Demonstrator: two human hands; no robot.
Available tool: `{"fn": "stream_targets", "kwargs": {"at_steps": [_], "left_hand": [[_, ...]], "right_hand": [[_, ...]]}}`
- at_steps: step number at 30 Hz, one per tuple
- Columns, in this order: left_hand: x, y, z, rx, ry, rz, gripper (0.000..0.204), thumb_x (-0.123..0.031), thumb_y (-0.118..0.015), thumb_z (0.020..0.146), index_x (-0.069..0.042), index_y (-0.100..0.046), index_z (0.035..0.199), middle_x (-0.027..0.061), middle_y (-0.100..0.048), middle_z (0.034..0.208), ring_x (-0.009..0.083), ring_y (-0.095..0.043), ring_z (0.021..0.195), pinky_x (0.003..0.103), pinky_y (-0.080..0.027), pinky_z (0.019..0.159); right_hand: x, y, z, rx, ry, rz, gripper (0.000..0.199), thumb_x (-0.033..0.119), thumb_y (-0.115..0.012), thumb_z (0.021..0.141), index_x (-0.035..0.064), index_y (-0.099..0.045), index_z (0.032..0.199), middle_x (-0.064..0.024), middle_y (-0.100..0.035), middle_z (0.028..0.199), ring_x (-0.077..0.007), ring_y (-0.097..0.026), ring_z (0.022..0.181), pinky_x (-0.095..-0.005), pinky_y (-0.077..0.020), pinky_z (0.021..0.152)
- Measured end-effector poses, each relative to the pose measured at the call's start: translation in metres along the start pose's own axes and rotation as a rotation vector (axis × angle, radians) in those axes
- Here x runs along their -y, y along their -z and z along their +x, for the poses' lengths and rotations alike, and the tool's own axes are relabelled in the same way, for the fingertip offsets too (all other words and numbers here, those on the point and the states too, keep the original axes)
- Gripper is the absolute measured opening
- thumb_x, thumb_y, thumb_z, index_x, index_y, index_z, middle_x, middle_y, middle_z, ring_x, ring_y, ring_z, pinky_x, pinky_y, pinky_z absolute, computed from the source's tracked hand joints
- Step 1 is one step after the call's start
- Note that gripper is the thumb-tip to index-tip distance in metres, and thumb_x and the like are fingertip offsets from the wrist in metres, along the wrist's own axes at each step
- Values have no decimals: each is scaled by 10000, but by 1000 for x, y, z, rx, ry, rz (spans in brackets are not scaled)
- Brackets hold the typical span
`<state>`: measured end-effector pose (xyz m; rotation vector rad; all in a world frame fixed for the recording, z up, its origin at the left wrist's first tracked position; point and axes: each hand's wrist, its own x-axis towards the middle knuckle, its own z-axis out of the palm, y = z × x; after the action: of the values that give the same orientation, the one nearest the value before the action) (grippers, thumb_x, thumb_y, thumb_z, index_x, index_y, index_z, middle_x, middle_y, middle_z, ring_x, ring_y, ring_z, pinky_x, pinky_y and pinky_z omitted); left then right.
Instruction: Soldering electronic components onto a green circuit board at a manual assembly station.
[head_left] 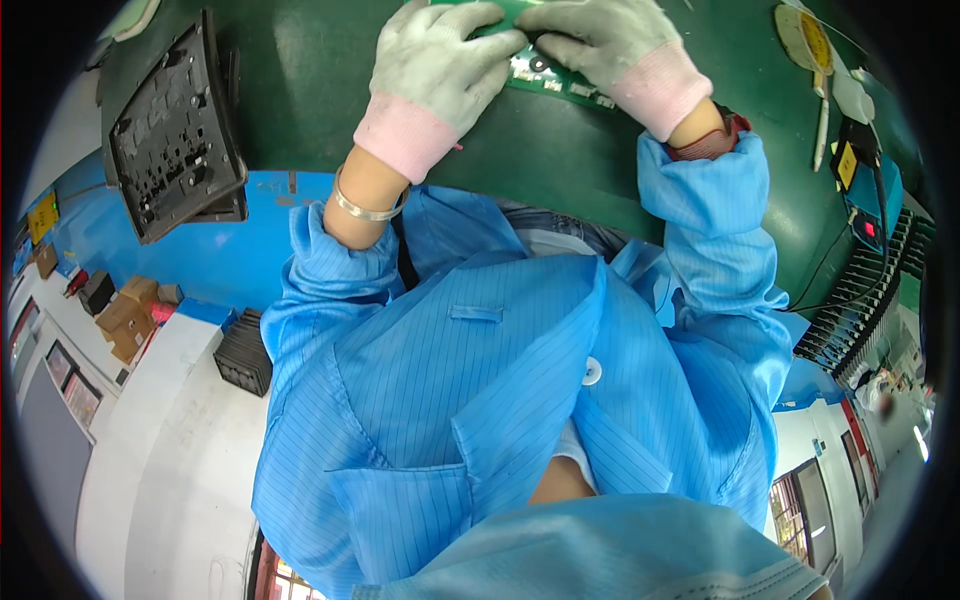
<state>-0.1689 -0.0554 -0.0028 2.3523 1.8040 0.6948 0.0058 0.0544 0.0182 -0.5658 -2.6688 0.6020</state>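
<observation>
A green circuit board (555,82) lies on the green work surface at the upper edge of the view, with small white parts along its near side and a dark round part near its middle. My left hand (440,65), in a pale glove with a pink cuff, has its fingers curled together at the board's left side. From the right, my right hand (615,45), gloved alike, bends its fingers and thumb over the board. Both hands appear closed on the board. Their fingertips are close together, and the gloves and picture edge hide part of it.
A black plastic tray (175,135) with many cutouts overhangs the mat's left edge. At right are a yellow round item (805,40), a thin white pen-shaped tool (821,130), a blue unit with a red display (868,228) and a black slotted rack (855,320).
</observation>
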Motion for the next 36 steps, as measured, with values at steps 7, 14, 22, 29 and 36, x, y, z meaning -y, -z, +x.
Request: {"fn": "stream_targets", "kwargs": {"at_steps": [7, 14, 22, 29, 36], "left_hand": [[-3, -2, -1, 26, 21, 47, 245, -132, -607, 847, -91, -683, 1076, 102, -610, 1176, 299, -547, 1097, 446, -369, 1033], [-21, 5, -13, -30, 168, 83, 396, -179, -667, 792, -73, -628, 1172, 173, -526, 1304, 383, -475, 1202, 460, -367, 1041], [-4, -3, -32, -109, 367, 49, 628, -292, -709, 726, -49, -539, 1279, 213, -495, 1320, 401, -465, 1200, 480, -356, 1029], [2, -9, -35, -147, 288, 111, 584, -338, -732, 722, -75, -598, 1225, 168, -558, 1265, 360, -512, 1160, 454, -393, 995], [2, -14, -41, -178, 292, 139, 548, -357, -732, 715, -114, -629, 1195, 155, -568, 1256, 359, -525, 1138, 462, -400, 985]], "right_hand": [[-9, -2, -6, -13, -13, -28, 160, 211, -649, 771, 80, -668, 861, -79, -635, 796, -283, -617, 823, -421, -507, 689], [-2, 17, -55, -168, -204, 36, 142, 146, -651, 732, 101, -680, 863, -74, -664, 805, -288, -622, 815, -423, -502, 701], [-10, 18, -71, -171, -326, 149, 187, 115, -662, 719, 61, -692, 896, -124, -667, 853, -312, -617, 835, -402, -505, 762], [-10, 16, -75, -149, -355, 204, 179, 114, -654, 750, 64, -695, 917, -104, -667, 883, -282, -616, 835, -392, -500, 770], [-1, 10, -59, 24, -210, 67, 213, 56, -711, 734, 45, -694, 946, -78, -674, 929, -247, -614, 874, -343, -486, 789]]}}
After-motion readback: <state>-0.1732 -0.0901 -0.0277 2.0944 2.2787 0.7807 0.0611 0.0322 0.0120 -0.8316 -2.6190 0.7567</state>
